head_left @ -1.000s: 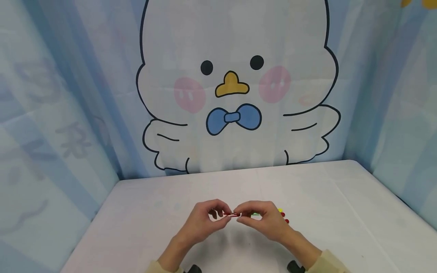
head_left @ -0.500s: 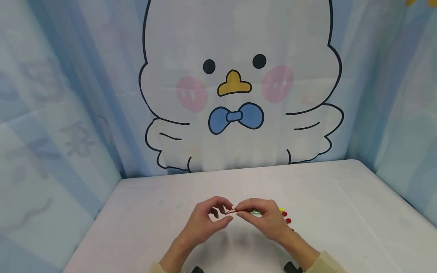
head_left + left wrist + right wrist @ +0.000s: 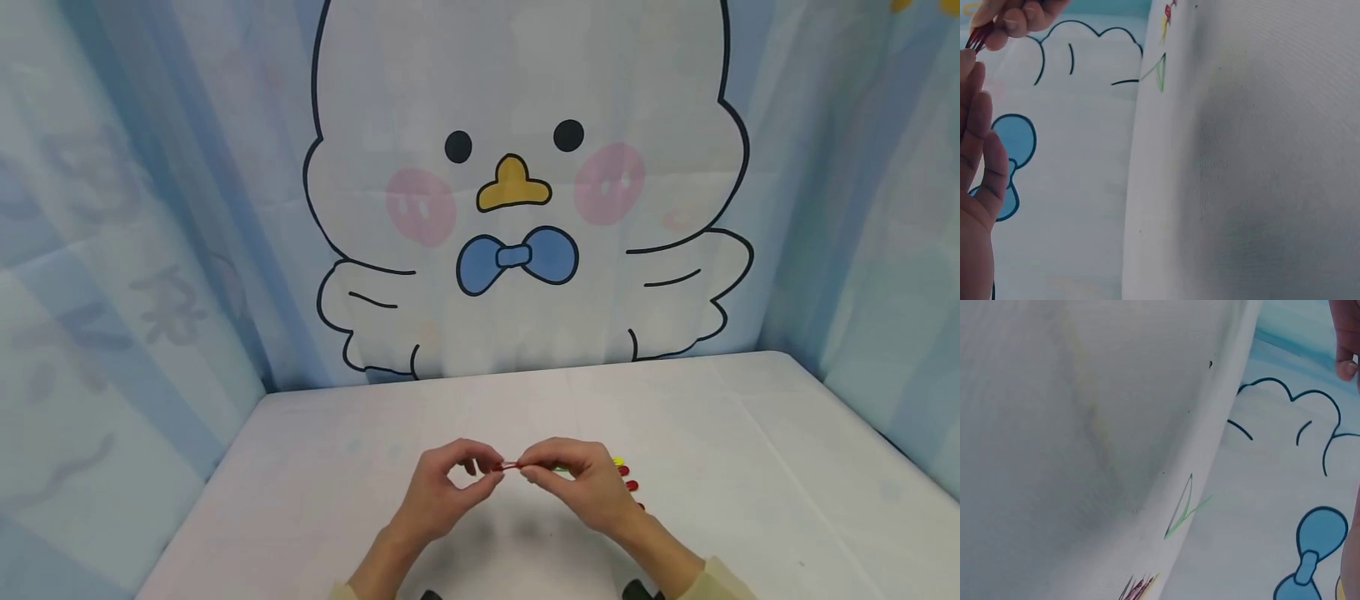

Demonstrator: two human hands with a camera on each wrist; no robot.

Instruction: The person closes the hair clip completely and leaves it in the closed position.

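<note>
A slim red snap hair clip (image 3: 510, 466) is held up between both hands above the table, in the head view. My left hand (image 3: 450, 485) pinches its left end between thumb and index finger. From the other side, the thumb and index finger of my right hand (image 3: 588, 482) grip the right end. The left wrist view catches the red clip (image 3: 980, 36) at its upper left edge, with fingertips of both hands around it. The right wrist view does not show the held clip, only parts of the hands at its right edge.
Behind the right hand, a yellow clip (image 3: 618, 461) and several red clips (image 3: 632, 485) lie on the white table (image 3: 337, 500). A green clip (image 3: 1182, 515) stands spread in a V on the tabletop. Printed curtains (image 3: 375, 317) enclose the back and sides.
Half a second ago the left fingers were parted around the clip, which looked spread apart in the right hand. Now the left thumb and index finger have closed on its left end.
</note>
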